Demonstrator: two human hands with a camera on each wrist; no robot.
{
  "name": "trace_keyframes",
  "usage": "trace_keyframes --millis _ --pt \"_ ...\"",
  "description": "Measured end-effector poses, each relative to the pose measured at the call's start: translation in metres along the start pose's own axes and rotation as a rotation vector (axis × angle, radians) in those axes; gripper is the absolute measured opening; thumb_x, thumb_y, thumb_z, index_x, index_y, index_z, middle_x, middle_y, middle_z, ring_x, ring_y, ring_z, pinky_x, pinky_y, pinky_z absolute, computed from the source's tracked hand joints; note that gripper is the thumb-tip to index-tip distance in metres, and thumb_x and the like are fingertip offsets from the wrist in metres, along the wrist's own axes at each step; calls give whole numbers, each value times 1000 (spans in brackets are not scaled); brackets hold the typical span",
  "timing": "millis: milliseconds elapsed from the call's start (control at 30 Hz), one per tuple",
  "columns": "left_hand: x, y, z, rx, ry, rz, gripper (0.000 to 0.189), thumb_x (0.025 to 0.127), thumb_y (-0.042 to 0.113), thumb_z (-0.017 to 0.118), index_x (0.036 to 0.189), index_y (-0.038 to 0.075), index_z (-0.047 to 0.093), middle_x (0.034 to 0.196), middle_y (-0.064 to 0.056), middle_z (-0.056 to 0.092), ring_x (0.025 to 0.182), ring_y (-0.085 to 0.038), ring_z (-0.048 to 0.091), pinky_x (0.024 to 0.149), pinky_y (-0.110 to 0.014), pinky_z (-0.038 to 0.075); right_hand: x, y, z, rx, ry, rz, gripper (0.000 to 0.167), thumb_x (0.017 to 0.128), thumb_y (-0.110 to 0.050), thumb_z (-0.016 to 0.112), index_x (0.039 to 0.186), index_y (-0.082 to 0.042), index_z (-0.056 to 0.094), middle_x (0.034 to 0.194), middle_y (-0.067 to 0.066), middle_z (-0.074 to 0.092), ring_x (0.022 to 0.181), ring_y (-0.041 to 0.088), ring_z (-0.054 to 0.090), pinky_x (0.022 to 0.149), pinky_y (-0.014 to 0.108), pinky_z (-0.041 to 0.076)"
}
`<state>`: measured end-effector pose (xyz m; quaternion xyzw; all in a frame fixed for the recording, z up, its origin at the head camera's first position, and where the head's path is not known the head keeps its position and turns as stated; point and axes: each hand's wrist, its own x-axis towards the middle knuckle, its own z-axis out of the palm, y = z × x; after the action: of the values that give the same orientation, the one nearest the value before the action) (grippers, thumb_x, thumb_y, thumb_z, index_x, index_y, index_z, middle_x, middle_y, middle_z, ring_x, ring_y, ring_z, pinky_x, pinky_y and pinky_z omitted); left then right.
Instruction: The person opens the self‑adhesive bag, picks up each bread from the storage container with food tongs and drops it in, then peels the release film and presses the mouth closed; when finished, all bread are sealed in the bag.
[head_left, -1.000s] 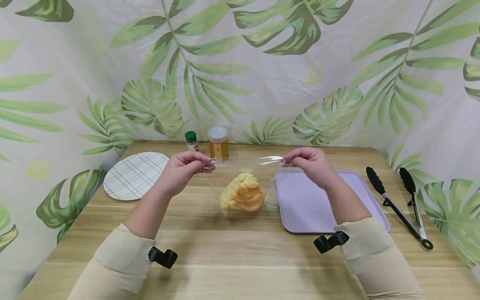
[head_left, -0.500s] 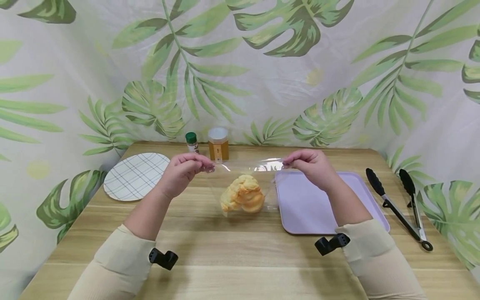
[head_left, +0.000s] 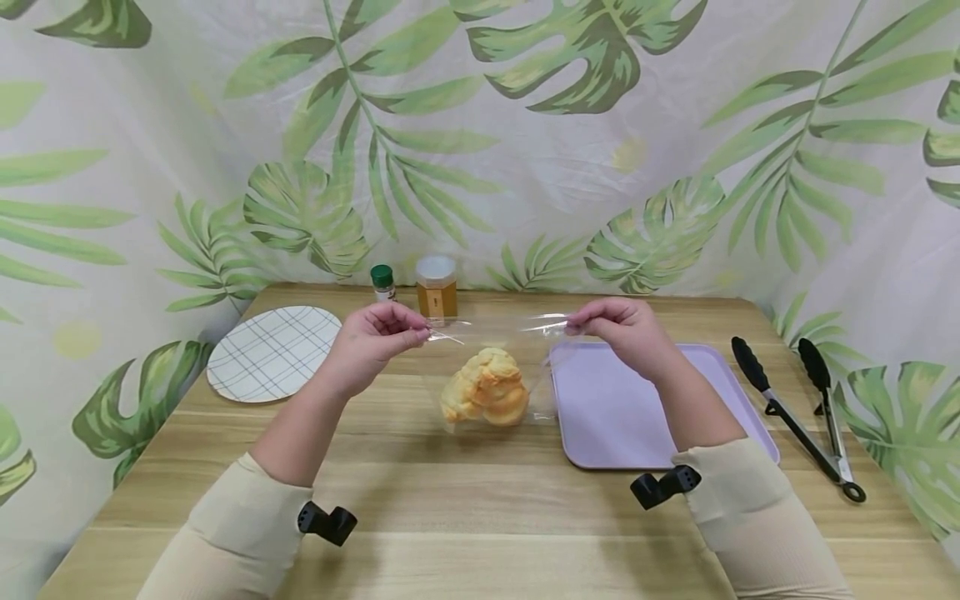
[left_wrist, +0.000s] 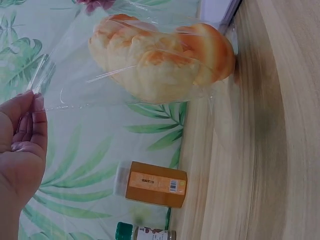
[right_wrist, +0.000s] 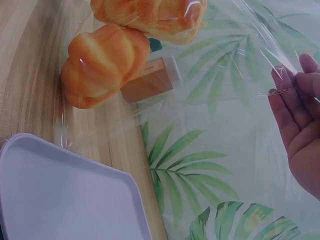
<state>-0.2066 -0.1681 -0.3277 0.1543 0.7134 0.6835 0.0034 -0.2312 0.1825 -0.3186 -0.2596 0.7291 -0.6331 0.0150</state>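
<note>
A clear plastic bag [head_left: 495, 327] is stretched by its top edge between both hands, low over the middle of the table. Inside it, at the bottom, lie golden bread rolls [head_left: 483, 387]: a long bumpy one [left_wrist: 165, 75] and a rounder one [right_wrist: 102, 65]. My left hand [head_left: 375, 346] pinches the bag's upper left corner between thumb and fingertips. At the upper right corner, my right hand [head_left: 622, 333] pinches the film in the same way.
To the right are a lilac tray [head_left: 615, 417] and black-tipped tongs [head_left: 798, 433]. A checked oval plate [head_left: 270, 354] lies at the left. Behind the bag stand a green-capped bottle [head_left: 383, 283] and an amber jar [head_left: 437, 287]. A leaf-print cloth [head_left: 525, 167] hangs beyond the table [head_left: 465, 533].
My left thumb has straightened and shifted along the bag's corner, and the left side of the film has creased differently. The right hand and the bread rolls have hardly moved.
</note>
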Motion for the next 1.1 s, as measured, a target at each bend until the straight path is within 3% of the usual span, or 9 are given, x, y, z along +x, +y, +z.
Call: trace_keyframes --millis 200,333,433,567,633,667,900,1033,1100 --pt "1 1 -4 78 -19 -14 27 90 0 66 87 26 72 85 14 72 78 -3 65 73 -17 57 0 0 -3 -57 -17 11 45 93 11 45 83 -23 73 88 -17 73 89 -1 69 83 16 54" --pt "1 3 -5 98 -30 -30 26 90 1 66 89 25 72 85 15 72 80 -2 66 74 -17 57 1 -2 -5 -137 -34 33 31 95 10 43 87 -3 70 89 -18 72 92 0 68 86 16 54" --pt "1 4 -4 97 -36 -33 14 90 1 66 95 11 73 85 15 72 80 -2 65 74 -17 57 1 -4 -7 -160 -63 41 22 95 9 44 94 11 65 90 -18 71 92 1 67 88 16 54" --pt "2 4 -3 77 -41 -19 11 90 -1 65 99 2 72 86 12 73 79 -3 65 74 -17 57 2 -5 -11 -118 -117 21 24 95 8 46 94 2 69 91 -16 72 90 1 68 87 17 54" --pt "2 4 -2 68 -40 -14 14 90 -1 65 94 10 73 86 10 73 79 -3 65 73 -17 57 1 -6 -12 -93 -136 14 29 95 7 44 93 -6 71 91 -15 72 89 2 68 87 17 54" --pt "2 4 -2 67 -39 -12 13 90 -1 65 95 7 73 86 10 73 79 -3 65 73 -17 57 1 -7 -12 -84 -141 21 30 95 6 45 93 -9 71 90 -14 73 89 2 68 88 16 53" --pt "1 5 -3 89 -46 -20 13 91 -1 65 102 -5 69 87 11 73 80 -3 65 73 -17 57 3 -12 -8 -163 -69 151 5 89 -2 69 93 0 69 81 -12 72 80 4 68 76 19 58" --pt "0 5 -3 129 -38 8 16 91 -1 64 105 -8 67 90 13 73 81 -3 66 74 -17 57 5 -13 -4 -185 -29 170 16 87 0 70 97 5 58 81 -11 70 82 3 68 76 20 58" --pt "1 4 -1 150 -17 51 17 92 -2 63 107 -10 64 92 13 72 82 -3 65 73 -16 56 6 -14 -3 -189 -14 171 22 88 0 70 102 3 54 82 -11 69 84 3 68 77 19 58"
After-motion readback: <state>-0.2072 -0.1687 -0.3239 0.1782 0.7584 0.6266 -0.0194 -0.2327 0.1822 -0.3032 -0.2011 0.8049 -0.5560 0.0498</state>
